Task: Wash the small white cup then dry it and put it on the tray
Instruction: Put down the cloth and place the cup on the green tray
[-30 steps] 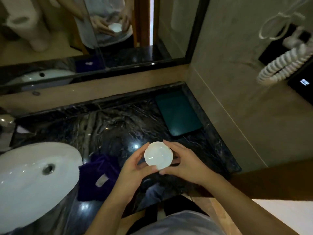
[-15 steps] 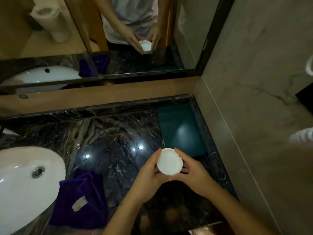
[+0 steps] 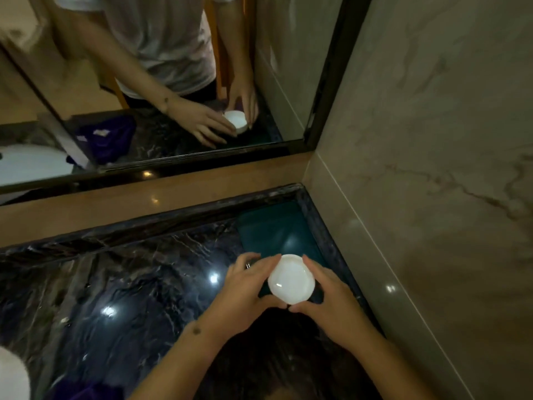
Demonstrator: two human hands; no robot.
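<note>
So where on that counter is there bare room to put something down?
The dark counter lies bare between the hands and the sink. The far half of the tray is free too. Its near end is crowded by both hands holding the cup.

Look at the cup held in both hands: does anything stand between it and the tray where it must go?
Nothing visible does. The small white cup, held by the left hand and right hand, is over the near end of the dark green tray, whose visible surface is bare.

Black marble countertop (image 3: 129,284), white-veined and glossy; dark teal tray (image 3: 268,235) lies flat in its far right corner, purple cloth (image 3: 83,389) at near left beside white basin (image 3: 11,376).
</note>
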